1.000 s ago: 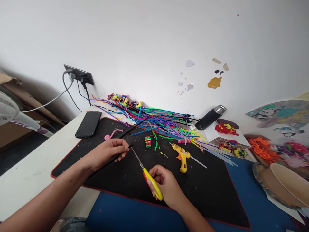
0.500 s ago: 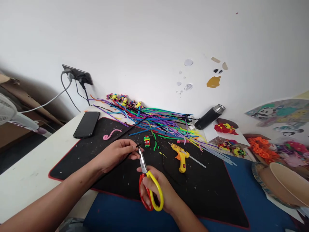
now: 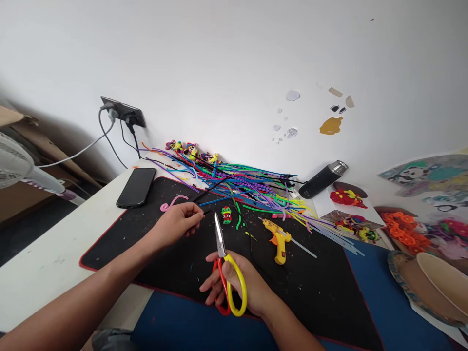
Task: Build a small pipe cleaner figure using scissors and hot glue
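Note:
My left hand (image 3: 183, 223) is closed in a pinch, and a short black end of pipe cleaner (image 3: 206, 212) pokes out from its fingertips. How long the rest of it is, I cannot tell against the black mat. In my right hand (image 3: 234, 282) are scissors (image 3: 220, 236) with one red and one yellow handle. Their blades are together and point away from me, a little right of my left fingertips. Just beyond the blade tips lies a small red, green and yellow figure (image 3: 226, 215) with googly eyes. A curled pink pipe cleaner (image 3: 171, 202) lies beyond my left hand.
Many coloured pipe cleaners (image 3: 248, 180) are heaped along the wall. On the black mat (image 3: 310, 297) rests a yellow glue gun (image 3: 278, 239). A phone (image 3: 136, 187) lies at left, a black flask (image 3: 323, 179) leans at back right, and bowls (image 3: 405, 282) stand far right.
My left hand has drawn back left from the scissors, and the black pipe cleaner is out from between the blades. The blades have closed. Some fingers of my right hand have spread off the red handle.

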`<action>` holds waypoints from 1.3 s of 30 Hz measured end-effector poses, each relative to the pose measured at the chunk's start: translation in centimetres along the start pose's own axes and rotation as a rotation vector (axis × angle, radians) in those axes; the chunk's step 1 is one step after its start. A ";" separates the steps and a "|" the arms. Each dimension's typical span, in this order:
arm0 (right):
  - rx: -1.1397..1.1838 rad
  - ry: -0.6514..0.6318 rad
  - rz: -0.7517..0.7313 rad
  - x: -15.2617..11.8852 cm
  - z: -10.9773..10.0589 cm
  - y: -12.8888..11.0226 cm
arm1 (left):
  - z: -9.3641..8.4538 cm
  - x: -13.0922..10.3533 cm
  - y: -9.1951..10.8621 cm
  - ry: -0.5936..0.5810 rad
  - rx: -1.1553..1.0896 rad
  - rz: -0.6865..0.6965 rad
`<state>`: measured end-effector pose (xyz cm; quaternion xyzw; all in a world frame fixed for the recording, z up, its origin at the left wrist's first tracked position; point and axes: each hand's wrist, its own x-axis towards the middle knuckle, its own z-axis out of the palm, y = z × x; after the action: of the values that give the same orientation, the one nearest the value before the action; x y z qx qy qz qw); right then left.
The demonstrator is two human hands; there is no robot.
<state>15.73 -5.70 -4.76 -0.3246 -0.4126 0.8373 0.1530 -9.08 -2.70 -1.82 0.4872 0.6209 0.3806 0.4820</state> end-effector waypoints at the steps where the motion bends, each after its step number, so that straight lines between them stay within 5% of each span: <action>1: 0.012 -0.011 0.005 0.1 0.1 0.0 | 0.0 0.0 -0.1 -0.004 0.015 0.014; 13: -0.169 0.152 0.023 0.8 1.2 -0.6 | 0.4 -0.5 -0.2 0.047 0.170 0.058; 22: -0.244 0.196 0.064 1.8 2.9 -1.5 | 1.6 -1.0 0.2 0.158 0.686 0.211; 29: -0.281 0.180 0.058 2.4 2.3 -0.8 | 2.1 -1.3 -0.5 0.147 1.038 0.378; 39: -0.267 0.156 0.081 2.6 1.9 -0.7 | 2.0 -2.2 -0.7 0.053 1.207 0.482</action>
<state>12.48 -5.04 -4.45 -0.4224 -0.4939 0.7526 0.1063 -7.16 -5.00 -2.48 0.7883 0.6108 0.0742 0.0091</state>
